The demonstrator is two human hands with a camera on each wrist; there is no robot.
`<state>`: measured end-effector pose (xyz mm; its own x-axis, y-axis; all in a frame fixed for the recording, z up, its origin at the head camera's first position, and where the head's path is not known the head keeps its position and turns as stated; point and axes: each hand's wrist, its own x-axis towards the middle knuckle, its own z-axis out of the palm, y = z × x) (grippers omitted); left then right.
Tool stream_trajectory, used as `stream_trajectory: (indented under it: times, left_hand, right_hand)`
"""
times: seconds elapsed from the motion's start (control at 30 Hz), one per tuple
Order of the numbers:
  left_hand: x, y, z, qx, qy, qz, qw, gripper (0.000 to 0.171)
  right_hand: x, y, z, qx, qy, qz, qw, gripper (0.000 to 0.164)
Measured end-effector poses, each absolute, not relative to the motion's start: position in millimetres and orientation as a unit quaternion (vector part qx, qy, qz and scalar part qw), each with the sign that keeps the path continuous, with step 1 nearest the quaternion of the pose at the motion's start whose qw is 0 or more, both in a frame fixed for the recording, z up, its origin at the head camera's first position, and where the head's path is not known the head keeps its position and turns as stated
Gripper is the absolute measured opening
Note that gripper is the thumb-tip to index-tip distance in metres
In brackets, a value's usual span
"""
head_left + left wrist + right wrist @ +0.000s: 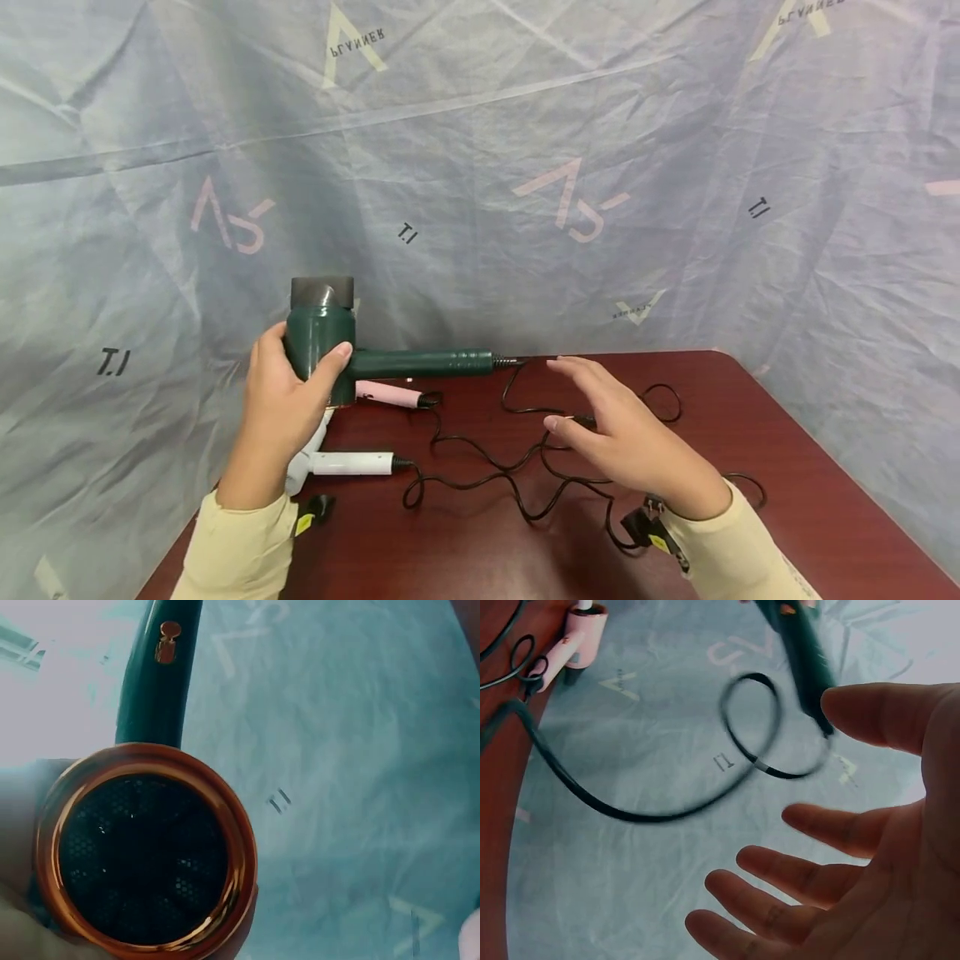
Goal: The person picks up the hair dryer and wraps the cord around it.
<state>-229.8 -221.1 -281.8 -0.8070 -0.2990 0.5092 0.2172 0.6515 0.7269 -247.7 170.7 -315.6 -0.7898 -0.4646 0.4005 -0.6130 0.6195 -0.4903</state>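
My left hand (pixel 281 408) grips a dark green hair dryer (pixel 321 333) by its barrel, raised over the far left of the table. A smoky nozzle (pixel 322 292) points up and the handle (pixel 420 362) extends rightward. The left wrist view shows the copper-rimmed air intake (pixel 150 756) and a copper switch (pixel 166 649). My right hand (pixel 626 433) hovers right of the handle's cord end, fingers spread and holding nothing. In the right wrist view the dryer's black cord (pixel 641 818) loops beyond the fingers.
Behind the green dryer lie a pink hair dryer (pixel 388 393) and a white one (pixel 352 463), toward the table's left side. Black cords (pixel 480 477) tangle across the dark red table (pixel 450 550). A plug (pixel 654 503) is near the right sleeve. Grey printed cloth (pixel 465 183) hangs around the table.
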Motion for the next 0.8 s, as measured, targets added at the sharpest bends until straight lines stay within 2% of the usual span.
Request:
stream_trajectory:
  times: [0.23, 0.4, 0.53, 0.63, 0.8]
  left_hand:
    - [-241.9, -200.4, -273.7, 0.021, -0.801, -0.509, 0.314, 0.08]
    - [-243.5, -187.3, -273.0, -0.043, -0.697, -0.612, 0.372, 0.067]
    - [-240.7, -181.0, -274.9, -0.076, -0.612, -0.672, 0.41, 0.065]
    - [-240.2, -178.3, -275.5, -0.096, -0.563, -0.697, 0.434, 0.066]
    - [-241.9, -175.3, -273.3, -0.124, -0.527, -0.708, 0.454, 0.063]
  right_hand:
    - [-254.3, 169.4, -319.0, 0.27, -0.897, 0.333, 0.111, 0.065]
    - [-258.1, 168.7, -322.8, 0.249, -0.891, 0.365, 0.101, 0.065]
    - [-259.0, 165.0, -328.6, 0.239, -0.89, 0.377, 0.092, 0.064]
    - [-258.7, 159.1, -332.8, 0.25, -0.884, 0.384, 0.093, 0.055]
    - [-257.2, 146.9, -335.7, 0.304, -0.852, 0.415, 0.099, 0.028]
